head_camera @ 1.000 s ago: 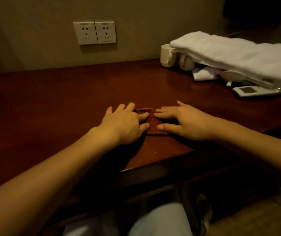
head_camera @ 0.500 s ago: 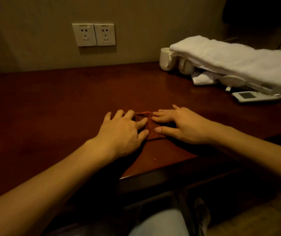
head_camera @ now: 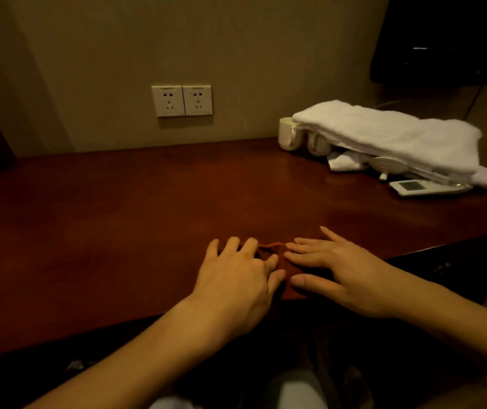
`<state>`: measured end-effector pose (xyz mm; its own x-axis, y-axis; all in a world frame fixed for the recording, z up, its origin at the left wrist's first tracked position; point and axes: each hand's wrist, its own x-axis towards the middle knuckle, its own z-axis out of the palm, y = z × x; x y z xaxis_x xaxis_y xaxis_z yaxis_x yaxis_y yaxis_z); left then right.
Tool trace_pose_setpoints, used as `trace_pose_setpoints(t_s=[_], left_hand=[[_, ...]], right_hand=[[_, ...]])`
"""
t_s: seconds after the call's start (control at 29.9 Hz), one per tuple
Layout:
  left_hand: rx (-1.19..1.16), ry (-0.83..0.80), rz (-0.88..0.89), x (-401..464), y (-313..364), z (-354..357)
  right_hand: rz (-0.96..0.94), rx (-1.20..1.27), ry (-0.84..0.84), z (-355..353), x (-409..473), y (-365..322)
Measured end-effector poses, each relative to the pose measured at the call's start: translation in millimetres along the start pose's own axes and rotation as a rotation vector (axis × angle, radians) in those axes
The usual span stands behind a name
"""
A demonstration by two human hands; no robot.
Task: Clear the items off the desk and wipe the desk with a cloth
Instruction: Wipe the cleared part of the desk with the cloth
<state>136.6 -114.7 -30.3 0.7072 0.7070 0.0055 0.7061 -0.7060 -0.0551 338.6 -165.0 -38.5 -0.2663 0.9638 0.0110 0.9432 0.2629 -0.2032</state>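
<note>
A small dark red cloth [head_camera: 288,286] lies folded on the reddish-brown desk [head_camera: 124,219] near its front edge. My left hand [head_camera: 236,278] lies flat on the cloth's left side, fingers spread and straight. On the cloth's right side my right hand [head_camera: 333,270] presses down, its fingers stretched out and its thumb along the cloth's near edge. Most of the cloth is hidden under both hands.
At the back right lie a white towel [head_camera: 390,140] draped over items, two white mugs [head_camera: 288,137], a white dish [head_camera: 387,165] and a white device with a screen [head_camera: 425,187]. Two wall sockets [head_camera: 181,100] sit above the desk. A dark screen [head_camera: 443,39] stands top right.
The view has tilted up and shifted, so the desk's front edge sits lower in the frame. Both hands stay pressed on the cloth, close together, with only small finger shifts.
</note>
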Motion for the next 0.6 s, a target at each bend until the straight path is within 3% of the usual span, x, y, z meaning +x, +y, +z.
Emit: trace_pose_setpoints(t_s=[0.6], left_hand=[[-0.031,-0.080,-0.038,180,-60,4]], right_hand=[[0.099,-0.031,-0.025,-32,148,107]])
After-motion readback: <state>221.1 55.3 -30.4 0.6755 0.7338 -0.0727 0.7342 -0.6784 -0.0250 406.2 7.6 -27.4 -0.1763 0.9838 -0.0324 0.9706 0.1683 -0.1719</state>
